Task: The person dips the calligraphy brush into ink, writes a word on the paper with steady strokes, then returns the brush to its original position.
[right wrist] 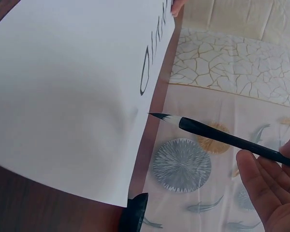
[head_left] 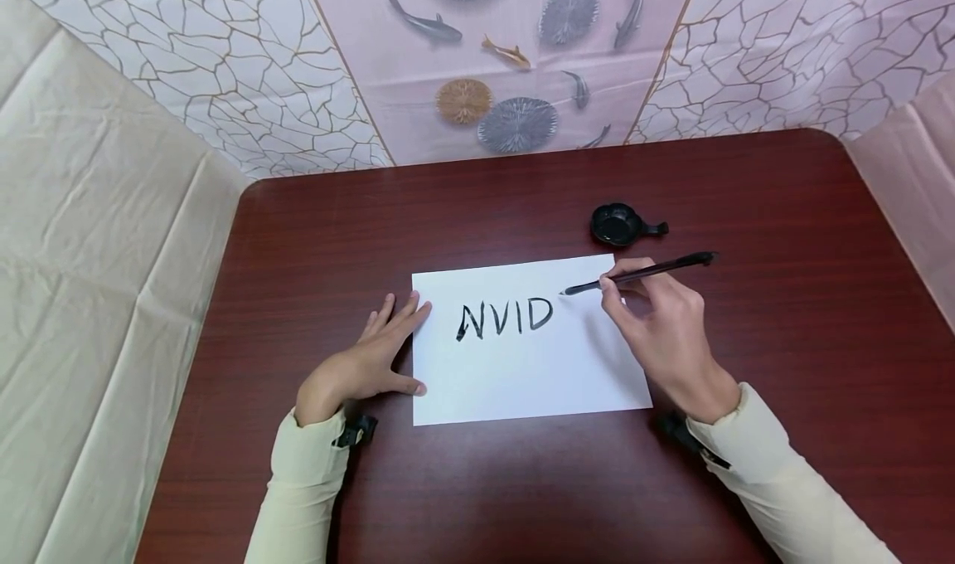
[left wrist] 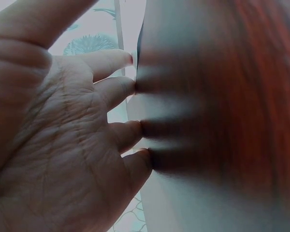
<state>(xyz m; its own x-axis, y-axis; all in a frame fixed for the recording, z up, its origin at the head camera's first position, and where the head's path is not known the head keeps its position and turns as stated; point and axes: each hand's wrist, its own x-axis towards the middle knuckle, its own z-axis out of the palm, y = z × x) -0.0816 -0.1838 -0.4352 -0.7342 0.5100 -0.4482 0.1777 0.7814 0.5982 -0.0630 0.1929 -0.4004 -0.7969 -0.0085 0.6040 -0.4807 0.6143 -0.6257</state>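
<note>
A white sheet of paper (head_left: 522, 377) lies on the table, with the black brushed letters "NVID" (head_left: 506, 318) across its upper half. My right hand (head_left: 667, 332) pinches a dark-handled writing brush (head_left: 660, 270) over the sheet's upper right. In the right wrist view the brush (right wrist: 217, 133) has a white tuft with a black, inked point, just past the letter D. My left hand (head_left: 369, 361) rests at the sheet's left edge with fingers spread, thumb and fingertips at the paper. The left wrist view shows its palm (left wrist: 63, 130) and straight fingers reaching the tabletop.
A small black ink dish (head_left: 618, 224) with a short handle stands just beyond the paper's upper right corner. The dark red wooden table (head_left: 358, 224) has rounded far corners. Patterned cloth (head_left: 515, 66) hangs behind it, and plain cream cloth (head_left: 97, 240) on the left.
</note>
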